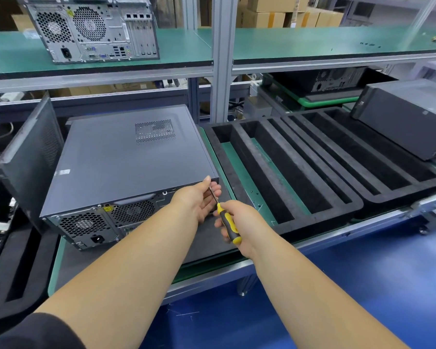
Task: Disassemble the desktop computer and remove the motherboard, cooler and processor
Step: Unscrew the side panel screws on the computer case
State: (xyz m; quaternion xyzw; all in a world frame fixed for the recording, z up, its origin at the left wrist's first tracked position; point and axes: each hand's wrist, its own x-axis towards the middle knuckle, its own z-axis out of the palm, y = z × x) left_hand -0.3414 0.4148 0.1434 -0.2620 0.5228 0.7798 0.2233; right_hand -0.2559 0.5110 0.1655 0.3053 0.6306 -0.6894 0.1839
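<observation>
Head view. The desktop computer lies on its side on the green-edged bench, rear panel facing the person, side cover still fitted.

Both forearms reach forward and meet at the near right corner of the computer. The left hand is turned palm toward the right, thumb up along the cover edge, fingers curled against the rear right corner of the case; it touches the case, but whether the fingers grip anything cannot be told. The right hand is clamped round the yellow-and-black handle of a screwdriver. The shaft slants up and left, passing between the left thumb and fingers toward the rear corner; the tip is hidden.

Writing: a yellow warning label sits on the rear panel of the computer, between the two fan grilles; its text is unreadable. A small sticker on the cover is also illegible.

Right of the computer lies a black foam tray with long slots. Above the computer, on the upper shelf, stands a second case.
</observation>
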